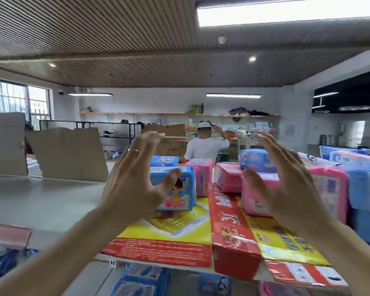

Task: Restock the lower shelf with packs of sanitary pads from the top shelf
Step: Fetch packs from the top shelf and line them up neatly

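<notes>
The top shelf, lined with flattened glossy red-and-yellow cardboard, carries soft plastic-wrapped pad packs standing upright. The blue pack stands just beyond the left hand, the pink pack just beyond the right hand. Both hands are spread wide and empty, palms facing inward, neither clearly nearer

Slatted ceiling with strip lights, white walls, window at left.
</notes>
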Demonstrator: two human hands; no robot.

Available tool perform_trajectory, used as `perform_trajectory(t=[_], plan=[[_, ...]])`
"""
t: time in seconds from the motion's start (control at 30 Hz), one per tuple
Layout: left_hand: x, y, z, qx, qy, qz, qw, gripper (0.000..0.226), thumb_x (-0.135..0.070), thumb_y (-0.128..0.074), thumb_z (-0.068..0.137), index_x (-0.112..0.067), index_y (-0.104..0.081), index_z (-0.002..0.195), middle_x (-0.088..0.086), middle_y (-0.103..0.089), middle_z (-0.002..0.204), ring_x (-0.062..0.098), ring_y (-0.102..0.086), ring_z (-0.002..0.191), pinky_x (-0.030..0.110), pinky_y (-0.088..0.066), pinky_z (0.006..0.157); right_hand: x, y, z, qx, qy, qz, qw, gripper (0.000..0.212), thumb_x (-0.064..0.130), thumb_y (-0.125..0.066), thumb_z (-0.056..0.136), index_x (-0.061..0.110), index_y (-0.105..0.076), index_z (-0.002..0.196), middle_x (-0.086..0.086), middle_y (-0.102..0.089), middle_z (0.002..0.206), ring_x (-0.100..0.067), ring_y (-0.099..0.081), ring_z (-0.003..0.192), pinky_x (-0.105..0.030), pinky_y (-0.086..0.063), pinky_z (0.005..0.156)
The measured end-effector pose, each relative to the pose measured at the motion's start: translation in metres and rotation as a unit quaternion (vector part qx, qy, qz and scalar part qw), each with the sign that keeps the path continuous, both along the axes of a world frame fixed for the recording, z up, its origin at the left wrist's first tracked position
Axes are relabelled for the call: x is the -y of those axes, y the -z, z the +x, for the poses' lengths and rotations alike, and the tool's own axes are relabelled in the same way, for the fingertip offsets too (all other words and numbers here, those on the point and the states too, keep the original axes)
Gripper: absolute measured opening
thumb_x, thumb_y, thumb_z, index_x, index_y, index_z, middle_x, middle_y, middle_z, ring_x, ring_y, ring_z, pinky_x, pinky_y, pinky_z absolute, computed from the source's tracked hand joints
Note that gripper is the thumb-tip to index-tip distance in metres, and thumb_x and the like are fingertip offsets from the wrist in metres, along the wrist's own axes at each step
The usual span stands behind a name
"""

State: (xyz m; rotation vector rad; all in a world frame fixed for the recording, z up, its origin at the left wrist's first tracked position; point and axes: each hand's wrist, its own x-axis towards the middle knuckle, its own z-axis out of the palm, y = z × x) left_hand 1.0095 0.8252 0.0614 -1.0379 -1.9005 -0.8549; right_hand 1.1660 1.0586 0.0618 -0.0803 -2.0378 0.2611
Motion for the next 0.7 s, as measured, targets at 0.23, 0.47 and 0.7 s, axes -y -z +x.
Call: perform_trajectory(t=[0.23, 0.47, 0.7], plan=[[0.013, -0.003, -0.071, 0.038, 0.002, -0.083, 0.996, 0.090, -0.067, -0.067, 0.076, -0.028, -0.031, 0.149, -0.009, -0.033, 0.150, 0.020, -0.048, 0.129, 0.043, -0.048, 0.097, 0.023, -0.014, -0.071, 0.083, 0.022, 0.000, 0.996, 0.073, 0.050, -0.057, 0.095, 0.024, -0.028, 0.157, 0.005, -0.031, 0.162, -0.016, -0.024, 0.149, -0.031, -0.021, 0.114], [0.013, 0.025, -0.117, 0.164, -0.039, -0.121, 0.978, 0.104, -0.063, -0.078, 0.071, -0.025, -0.025, 0.152, 0.002, -0.034, 0.151, 0.025, -0.044, 0.134, 0.049, -0.043, 0.105, 0.027, 0.004, -0.118, 0.149, 0.040, -0.006, 0.988, 0.075, 0.051, -0.057, 0.094, 0.024, -0.026, 0.156, 0.002, -0.031, 0.162, -0.026, -0.029, 0.147, -0.046, -0.032, 0.115], [0.008, 0.033, -0.128, 0.245, 0.008, -0.166, 0.955, 0.096, -0.047, -0.078, 0.081, -0.033, -0.020, 0.155, 0.005, -0.052, 0.143, 0.025, -0.059, 0.118, 0.033, -0.040, 0.086, 0.022, 0.025, -0.139, 0.246, 0.037, -0.041, 0.968, 0.079, 0.053, -0.060, 0.092, 0.032, -0.020, 0.157, -0.006, -0.054, 0.144, -0.029, -0.050, 0.129, -0.043, -0.045, 0.102]])
